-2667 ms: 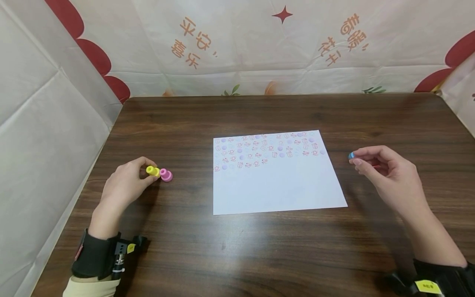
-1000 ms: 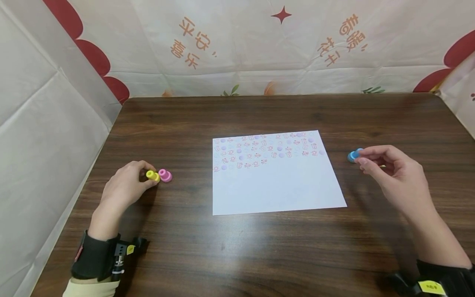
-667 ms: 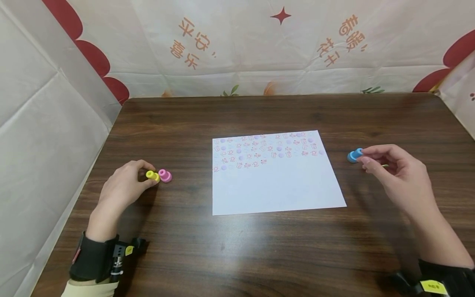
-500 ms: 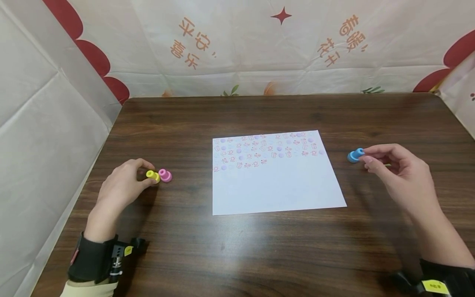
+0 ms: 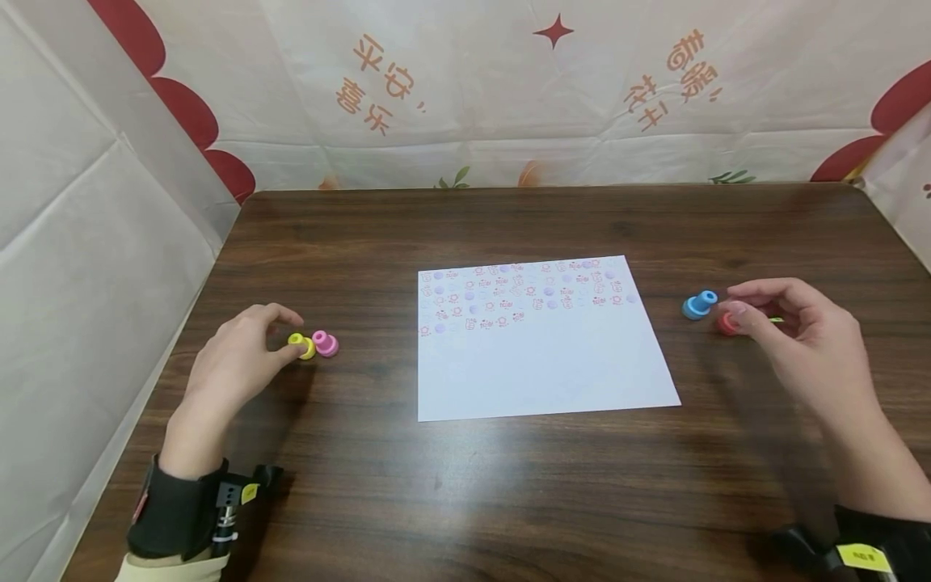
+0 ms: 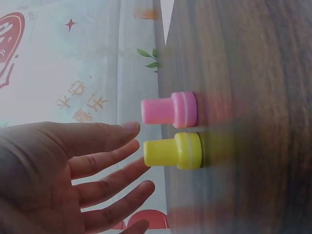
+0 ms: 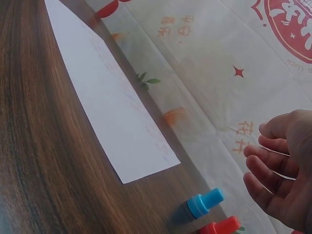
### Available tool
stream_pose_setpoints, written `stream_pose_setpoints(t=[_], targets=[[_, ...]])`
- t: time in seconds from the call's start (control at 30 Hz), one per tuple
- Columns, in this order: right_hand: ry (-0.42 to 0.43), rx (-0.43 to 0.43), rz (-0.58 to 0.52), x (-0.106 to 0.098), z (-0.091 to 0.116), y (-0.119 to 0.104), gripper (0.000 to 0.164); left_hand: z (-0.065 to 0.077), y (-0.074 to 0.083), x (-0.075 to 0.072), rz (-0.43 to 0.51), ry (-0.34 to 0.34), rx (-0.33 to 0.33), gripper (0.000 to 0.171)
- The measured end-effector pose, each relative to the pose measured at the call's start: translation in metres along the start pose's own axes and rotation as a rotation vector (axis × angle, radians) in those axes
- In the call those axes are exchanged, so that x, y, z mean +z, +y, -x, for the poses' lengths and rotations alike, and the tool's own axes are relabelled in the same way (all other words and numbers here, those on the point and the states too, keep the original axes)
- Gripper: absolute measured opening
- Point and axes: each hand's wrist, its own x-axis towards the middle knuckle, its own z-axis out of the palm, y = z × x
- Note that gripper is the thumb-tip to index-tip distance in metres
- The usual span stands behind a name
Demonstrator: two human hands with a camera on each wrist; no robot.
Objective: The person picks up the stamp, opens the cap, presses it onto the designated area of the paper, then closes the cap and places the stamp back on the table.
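Where left fingers hover, yellow stamp: smooth, stepped.

The surface looks to me like dark-grained wood, smooth, with a soft shine on its near part. On it lies matt, smooth paper. The pink stamp and yellow stamp at left, like the blue stamp at right, look smooth, shiny plastic. The far backdrop looks like creased cloth.

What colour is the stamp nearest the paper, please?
The stamp is blue, clearest in the right wrist view.
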Motion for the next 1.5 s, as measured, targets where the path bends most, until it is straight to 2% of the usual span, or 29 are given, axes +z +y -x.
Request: stream_pose_setpoints(t=[0.13,0.43,0.83,1.1,1.33,1.5], targets=[[0.025,0.005,0.06,-0.001,-0.001,0.002,0.026,0.001,0.003,-0.001,0.0,0.013,0.014,0.037],[0.045,0.024,0.089,-0.006,-0.002,0.008,0.031,0.003,0.013,-0.005,0.007,0.032,0.054,0.037],[0.088,0.091,0.143,-0.016,-0.002,0.019,0.034,0.005,0.022,0.002,0.068,0.162,0.144,0.033],[0.092,0.123,0.181,-0.019,-0.001,0.027,0.037,0.005,0.026,0.007,0.123,0.167,0.179,0.033],[0.104,0.152,0.214,-0.02,0.001,0.034,0.04,0.004,0.028,0.009,0.125,0.184,0.193,0.031],[0.08,0.171,0.245,-0.021,0.002,0.04,0.041,0.004,0.03,0.01,0.129,0.193,0.196,0.028]])
